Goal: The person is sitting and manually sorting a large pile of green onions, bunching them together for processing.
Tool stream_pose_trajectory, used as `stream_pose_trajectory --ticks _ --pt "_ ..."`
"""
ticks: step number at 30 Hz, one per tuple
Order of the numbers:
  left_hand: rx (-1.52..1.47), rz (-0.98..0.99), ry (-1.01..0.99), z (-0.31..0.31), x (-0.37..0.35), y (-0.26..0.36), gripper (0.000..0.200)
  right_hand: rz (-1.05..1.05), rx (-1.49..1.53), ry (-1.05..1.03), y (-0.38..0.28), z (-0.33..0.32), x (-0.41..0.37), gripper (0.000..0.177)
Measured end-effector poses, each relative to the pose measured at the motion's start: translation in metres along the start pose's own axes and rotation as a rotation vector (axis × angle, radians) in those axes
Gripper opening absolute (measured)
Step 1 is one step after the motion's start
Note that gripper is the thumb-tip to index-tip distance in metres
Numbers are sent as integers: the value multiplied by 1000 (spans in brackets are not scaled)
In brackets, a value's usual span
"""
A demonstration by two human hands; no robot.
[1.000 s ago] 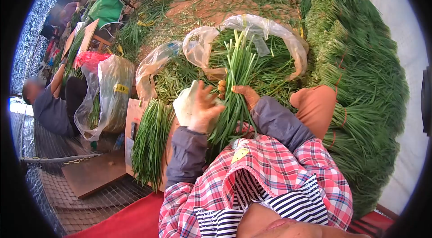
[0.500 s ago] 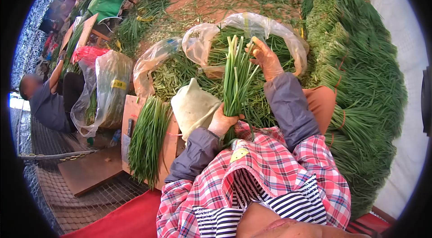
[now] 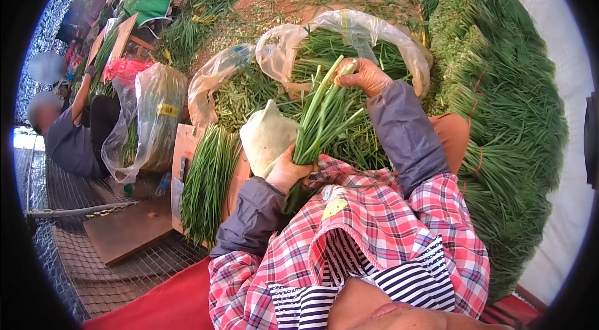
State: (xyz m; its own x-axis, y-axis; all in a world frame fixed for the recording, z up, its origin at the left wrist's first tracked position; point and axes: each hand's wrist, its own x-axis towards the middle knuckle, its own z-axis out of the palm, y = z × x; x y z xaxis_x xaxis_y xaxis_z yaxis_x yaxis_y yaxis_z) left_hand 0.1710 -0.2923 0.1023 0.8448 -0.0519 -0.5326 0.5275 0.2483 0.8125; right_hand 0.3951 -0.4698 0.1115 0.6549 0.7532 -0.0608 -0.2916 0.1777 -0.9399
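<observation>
Watching remotely, I note the green bunch (image 3: 315, 133) to the right of the board (image 3: 186, 138), left hand (image 3: 288, 171) closed round its lower part, right hand (image 3: 368, 76) pinched on pale stem ends (image 3: 329, 80), and judge a firm low grip with light pinch best against bruising.

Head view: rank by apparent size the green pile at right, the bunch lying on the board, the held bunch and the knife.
1. Green pile
2. Lying bunch
3. Held bunch, judged by what shows; the left hand covers part
4. Knife
</observation>
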Motion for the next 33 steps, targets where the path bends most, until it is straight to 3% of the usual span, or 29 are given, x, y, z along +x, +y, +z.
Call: stream_pose_trajectory --ticks 4,8,9,13,16,18,20,23,26,27,31,33 --pt "-121 -73 -49 -12 -22 14 56 23 15 -102 5 7 -6 20" --pt "-115 38 46 -16 -38 17 60 40 -345 29 21 9 -8 13" --pt "-68 94 37 -23 -37 9 62 -3 -309 45 26 13 -10 12" --pt "227 109 163 -39 -41 -10 66 -106 -1186 93 25 11 -16 16" --pt "203 42 231 -41 -52 -8 65 -14 -966 274 22 -7 -21 14" --pt "219 113 286 -43 -54 -11 63 88 -1113 253 13 -28 -24 18" --pt "344 154 344 -39 -56 -3 62 -71 -1149 276 13 -25 -27 32" --pt "449 261 349 -45 -48 -17 62 -313 -1225 138 -8 28 -31 45" --pt "547 334 370 -44 -51 -19 62 -240 -1390 99 21 42 -17 60" --pt "573 362 381 -44 -53 -20 63 -122 -1305 56 21 46 -14 59" --pt "612 388 495 -46 -64 -21 64 -20 -374 200 38 51 -7 65" --pt "685 410 560 -53 -65 -30 65 36 -203 268 32 52 -12 64"
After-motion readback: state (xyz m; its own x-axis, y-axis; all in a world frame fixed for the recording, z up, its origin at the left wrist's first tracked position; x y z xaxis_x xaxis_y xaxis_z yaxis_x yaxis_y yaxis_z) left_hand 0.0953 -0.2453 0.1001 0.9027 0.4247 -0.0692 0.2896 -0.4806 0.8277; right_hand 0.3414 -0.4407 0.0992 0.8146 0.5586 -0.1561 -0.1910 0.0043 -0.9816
